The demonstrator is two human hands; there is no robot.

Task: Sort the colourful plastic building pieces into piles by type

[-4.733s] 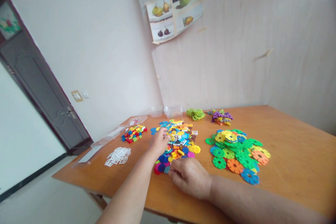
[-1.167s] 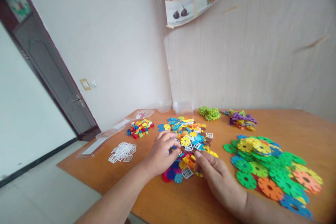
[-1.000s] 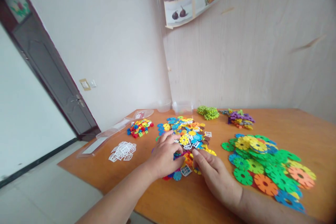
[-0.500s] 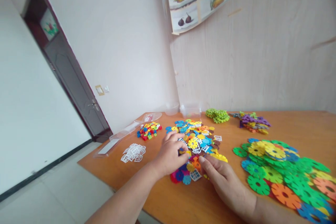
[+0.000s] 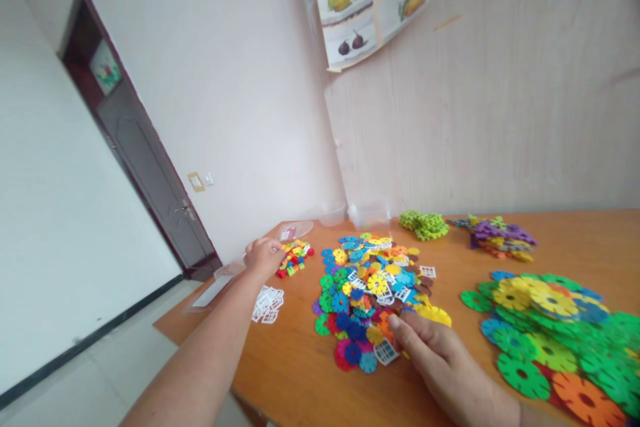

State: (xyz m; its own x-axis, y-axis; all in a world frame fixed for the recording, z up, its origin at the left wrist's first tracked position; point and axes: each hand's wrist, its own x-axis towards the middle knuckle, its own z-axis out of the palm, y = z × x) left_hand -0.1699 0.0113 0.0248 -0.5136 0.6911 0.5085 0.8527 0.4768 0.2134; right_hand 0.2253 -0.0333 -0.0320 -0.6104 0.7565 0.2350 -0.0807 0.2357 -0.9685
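Note:
My left hand [image 5: 263, 257] is over the left edge of a small pile of coloured building blocks [image 5: 296, 260], its fingers curled together. What they hold, if anything, is hidden. My right hand [image 5: 435, 347] rests at the near right side of a mixed pile of snowflake discs [image 5: 353, 351], thumb pressed towards the fingers. Anything between them cannot be made out. White lattice window pieces [image 5: 386, 351] and an orange piece lie by the right thumb. Below my left wrist sits a separate heap of white window pieces [image 5: 269, 303].
Large snowflake discs [image 5: 524, 375] are heaped at the right. Green interlocking pieces [image 5: 424, 225] and a purple-and-yellow stack [image 5: 504, 237] stand at the back. Clear plastic tubs [image 5: 369, 215] stand near the wall, with a lid [image 5: 295, 231] to their left.
My left hand has moved from the mixed pile, left and away, to the small block pile. My right hand stays beside the mixed pile. The view has shifted slightly.

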